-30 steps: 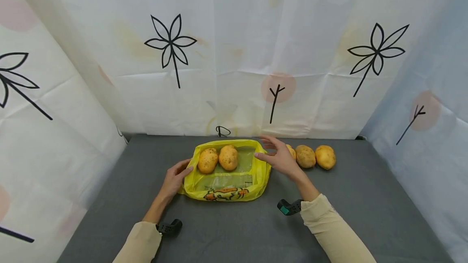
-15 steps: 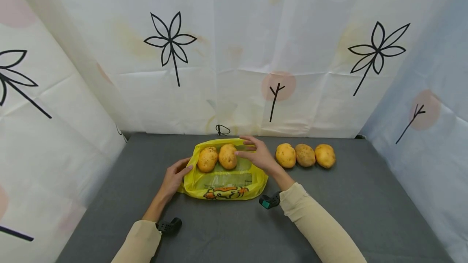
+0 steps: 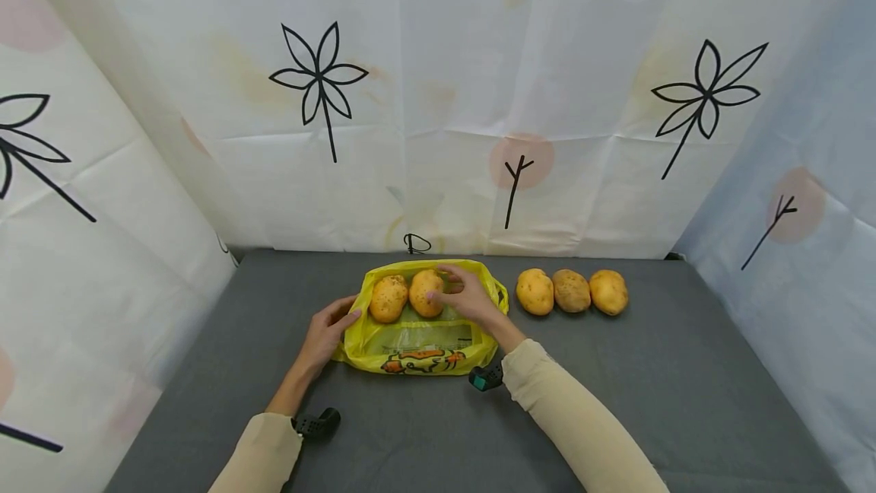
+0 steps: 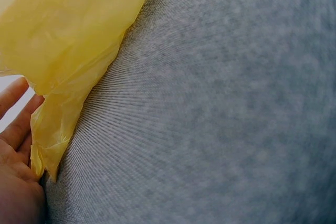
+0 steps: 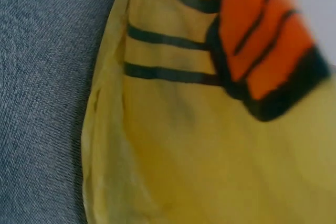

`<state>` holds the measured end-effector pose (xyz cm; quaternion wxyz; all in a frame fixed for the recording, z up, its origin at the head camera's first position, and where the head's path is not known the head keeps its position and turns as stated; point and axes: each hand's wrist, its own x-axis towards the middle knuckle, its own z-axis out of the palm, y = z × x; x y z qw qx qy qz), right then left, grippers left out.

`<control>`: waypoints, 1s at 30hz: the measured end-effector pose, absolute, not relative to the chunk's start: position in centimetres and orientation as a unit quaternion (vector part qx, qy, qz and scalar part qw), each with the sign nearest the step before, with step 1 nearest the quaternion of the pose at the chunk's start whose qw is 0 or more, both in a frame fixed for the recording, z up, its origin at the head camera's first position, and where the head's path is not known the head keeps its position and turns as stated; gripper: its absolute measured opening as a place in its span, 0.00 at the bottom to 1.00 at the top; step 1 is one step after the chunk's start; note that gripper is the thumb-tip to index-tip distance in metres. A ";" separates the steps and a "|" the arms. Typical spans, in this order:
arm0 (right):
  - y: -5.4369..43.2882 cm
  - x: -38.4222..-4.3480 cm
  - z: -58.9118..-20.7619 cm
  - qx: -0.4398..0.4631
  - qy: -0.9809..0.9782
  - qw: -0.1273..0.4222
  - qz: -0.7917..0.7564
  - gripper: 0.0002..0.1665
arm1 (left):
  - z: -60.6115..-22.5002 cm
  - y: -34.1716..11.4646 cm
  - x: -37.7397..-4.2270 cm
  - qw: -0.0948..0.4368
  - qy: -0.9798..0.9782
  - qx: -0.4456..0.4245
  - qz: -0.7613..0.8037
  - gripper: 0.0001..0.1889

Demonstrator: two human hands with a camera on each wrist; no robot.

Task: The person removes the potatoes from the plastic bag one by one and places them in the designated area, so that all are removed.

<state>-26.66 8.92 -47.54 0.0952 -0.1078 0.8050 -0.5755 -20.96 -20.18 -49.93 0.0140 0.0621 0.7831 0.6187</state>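
A yellow plastic bag (image 3: 383, 360) with an orange and black print lies with its mouth spread wide. Two potatoes sit side by side in it, a left potato (image 3: 388, 299) and a right potato (image 3: 422, 303). My left hand (image 3: 328, 333) holds the bag's left rim, thumb over the edge; the left wrist view shows its fingers (image 4: 18, 124) against the yellow film. My right hand (image 3: 472, 299) reaches over the bag's right side and grips the right potato between thumb and fingers. The right wrist view shows only the printed bag wall (image 5: 173, 129) and cloth, with the hand hidden.
To the right of the bag, three more potatoes stand in a row: a left one (image 3: 534, 292), a middle one (image 3: 571, 291) and a right one (image 3: 608, 292). Grey cloth (image 3: 411, 432) covers the table. Patterned white curtains (image 3: 438, 97) enclose the back and sides.
My right hand has moved left across the bag from its right rim to the right potato, and its thumb and fingers have come round it. The left hand stays at the left rim.
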 end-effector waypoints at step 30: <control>7.6 -26.6 -48.5 -0.145 0.812 0.090 -0.558 0.42 | -52.6 -20.7 -22.3 0.001 0.783 0.057 0.619 0.24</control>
